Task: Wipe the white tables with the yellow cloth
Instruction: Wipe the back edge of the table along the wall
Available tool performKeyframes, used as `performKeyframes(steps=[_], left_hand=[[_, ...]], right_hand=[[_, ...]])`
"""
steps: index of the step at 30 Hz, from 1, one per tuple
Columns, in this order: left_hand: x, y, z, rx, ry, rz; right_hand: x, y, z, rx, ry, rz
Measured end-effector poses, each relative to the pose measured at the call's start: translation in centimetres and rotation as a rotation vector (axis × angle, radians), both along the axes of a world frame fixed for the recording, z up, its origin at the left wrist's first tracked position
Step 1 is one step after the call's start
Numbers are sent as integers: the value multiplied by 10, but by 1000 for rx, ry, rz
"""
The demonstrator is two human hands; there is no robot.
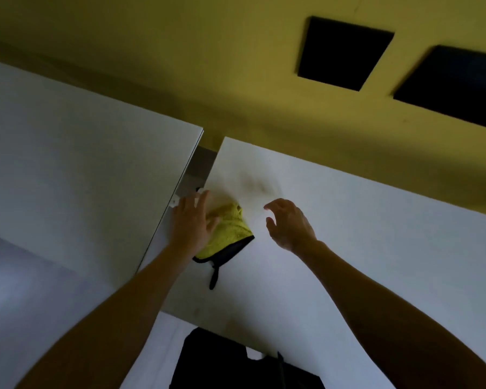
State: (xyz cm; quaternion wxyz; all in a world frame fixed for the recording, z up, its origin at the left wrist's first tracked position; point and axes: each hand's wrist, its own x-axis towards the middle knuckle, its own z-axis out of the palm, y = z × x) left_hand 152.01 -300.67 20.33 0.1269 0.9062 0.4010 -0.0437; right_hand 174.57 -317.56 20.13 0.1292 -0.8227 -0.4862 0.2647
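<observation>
A yellow wall (180, 51) runs behind two white tables, and two dark square panels (344, 53) (455, 82) are set into it up on the right. The left table (68, 164) and the right table (376, 234) stand side by side, with a narrow grey gap (199, 169) between their edges. The light is dim and the picture is a little blurred.

The yellow cloth (230, 234) lies bunched on the right table, close to its left edge and nearer the far corner than the near one. It has a dark trim along its near side, and a short dark loop (214, 276) trails from it toward the near edge. Just beyond the cloth, toward the far edge, the table shows a faint dark smudge (256, 185).

The left hand (192, 223) rests flat on the left part of the cloth. Its fingers (202, 199) are spread and almost straight, reaching over the table's left edge by the gap; they press on the cloth and do not curl round it. The cloth sticks out from under the palm to the right.

The right hand (289, 223) is just to the right of the cloth, not touching it. Its fingers (272, 204) are apart and loosely bent, and they hold nothing. Whether it touches the table I cannot tell.

A black object (222, 360) shows below the near edge of the right table.
</observation>
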Motion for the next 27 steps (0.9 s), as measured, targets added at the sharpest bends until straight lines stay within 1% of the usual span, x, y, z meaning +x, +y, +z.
performKeyframes(steps=[2, 3, 5, 7, 9, 10, 12, 13, 14, 15, 16, 18, 20, 22, 23, 24, 26, 27], left_hand=[[-1, -30, -4, 62, 26, -96], [-2, -45, -9, 44, 50, -132], [-3, -67, -24, 10, 97, -127], [-3, -70, -42, 49, 99, -80], [-1, -56, -50, 84, 68, -101], [-2, -42, -53, 88, 41, -158], [-7, -4, -50, 124, 21, -369], [-10, 13, -45, 148, 47, -465], [-12, 25, -40, 154, 81, -494], [-12, 29, -34, 130, 105, -451], [-13, 25, -29, 73, 109, -355], [-11, 2, -21, -149, 32, -127], [3, -13, -18, -318, -190, 126], [24, -13, -21, -430, -407, 507], [34, -11, -24, -439, -426, 668], [41, -10, -29, -394, -378, 743], [48, -15, -40, -270, -216, 717], [49, -16, -42, -226, -172, 683]], right_hand=[[1, 4, -13, 79, -25, -6], [0, 6, -21, 115, -39, -6], [-3, 12, -37, 168, -68, -12], [-6, 15, -53, 212, -99, -39], [-10, 14, -64, 257, -142, -50], [-12, 13, -67, 275, -167, -48], [-12, 12, -74, 312, -198, -51], [-11, 13, -76, 330, -206, -61], [-10, 17, -77, 341, -210, -78], [-8, 23, -76, 340, -211, -99], [-8, 31, -75, 321, -214, -121], [-8, 53, -73, 223, -223, -176], [-10, 76, -71, 130, -212, -233], [-10, 88, -71, 79, -236, -244], [-10, 89, -71, 64, -272, -220], [-11, 88, -70, 55, -303, -188], [-11, 85, -69, 55, -329, -121], [-12, 84, -68, 60, -334, -94]])
